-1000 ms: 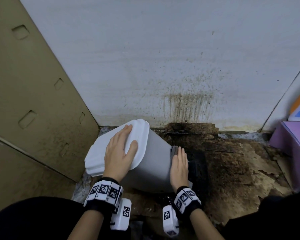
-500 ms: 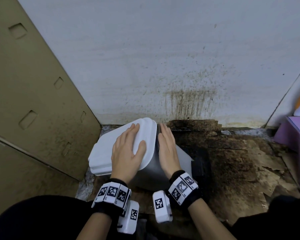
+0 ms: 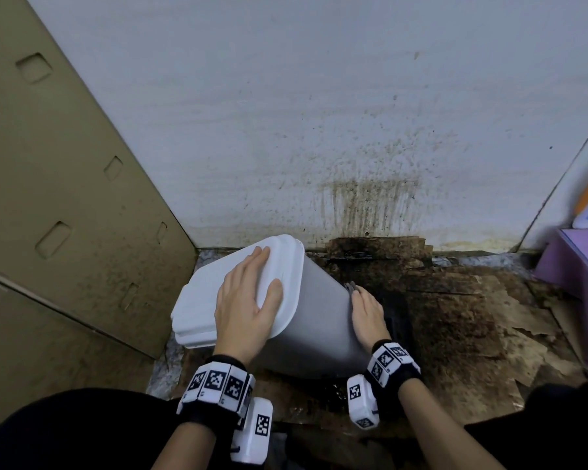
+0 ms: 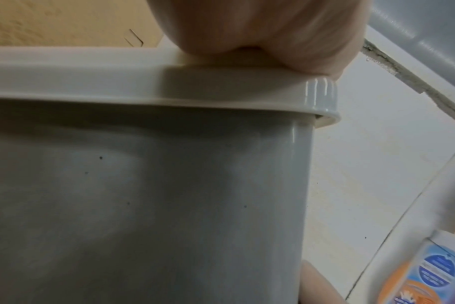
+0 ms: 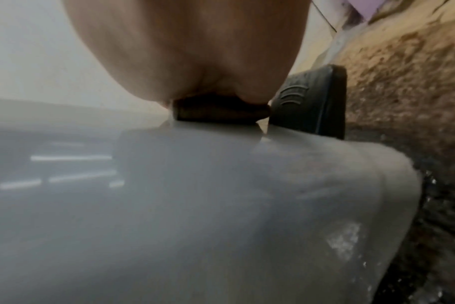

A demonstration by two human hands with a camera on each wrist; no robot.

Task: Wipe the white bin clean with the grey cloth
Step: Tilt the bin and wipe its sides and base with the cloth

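Observation:
The white bin point(image 3: 319, 320) leans to the left on the floor, its lid point(image 3: 201, 307) closed. My left hand point(image 3: 248, 300) lies flat on the lid, fingers straight and thumb at the lid's near edge; the left wrist view shows the palm point(image 4: 260, 26) resting on the rim above the bin wall point(image 4: 169, 205). My right hand point(image 3: 367, 313) presses flat against the bin's right side. Only an edge of the grey cloth point(image 3: 349, 285) shows past its fingertips. In the right wrist view the dark cloth point(image 5: 221, 112) sits squeezed between palm point(image 5: 190, 47) and bin point(image 5: 195, 205).
The bin's black pedal point(image 5: 312, 102) sticks out beside my right hand. A cardboard panel point(image 3: 65, 198) stands close on the left, and a stained wall point(image 3: 353, 130) is behind. The floor point(image 3: 472, 317) is dark, dirty and torn. A purple box point(image 3: 577, 266) stands at the right.
My right hand slid with the cloth from up by the lid back down the bin's right side. The left hand stayed on the lid.

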